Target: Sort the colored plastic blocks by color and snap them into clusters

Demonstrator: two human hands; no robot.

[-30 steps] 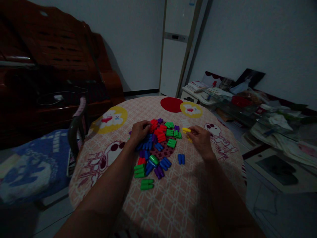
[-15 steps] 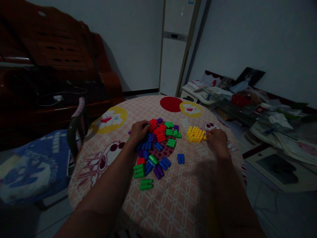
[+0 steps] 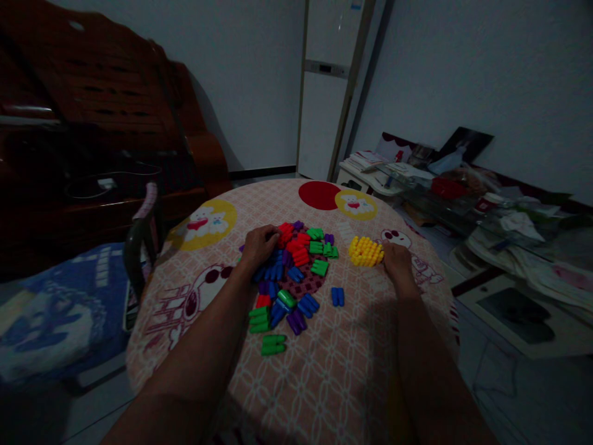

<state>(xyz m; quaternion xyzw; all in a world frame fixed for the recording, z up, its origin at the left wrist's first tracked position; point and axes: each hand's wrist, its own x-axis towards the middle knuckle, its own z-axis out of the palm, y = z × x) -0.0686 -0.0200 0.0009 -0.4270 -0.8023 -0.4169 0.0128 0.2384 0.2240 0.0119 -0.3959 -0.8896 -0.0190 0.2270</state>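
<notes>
Cluster of yellow blocks [image 3: 365,252] lies on tablecloth [image 3: 333,364] right of multicoloured block pile [image 3: 301,255], right hand [image 3: 397,261] at cluster's right end, left hand [image 3: 258,247] well apart at pile's left side, both grips indeterminable.

Your right hand [image 3: 397,258] meets the right end of a yellow cluster [image 3: 365,251] on a round, cloth-covered counter [image 3: 333,358], its grip hidden from view. Your left hand [image 3: 259,247] rests at the left side of a heap of red, blue, green and purple blocks [image 3: 300,254], with one blue block [image 3: 338,296] lying apart, nearby. Beyond stand a wooden sofa [image 3: 120,105], left, and a tall white unit [image 3: 323,117].
</notes>
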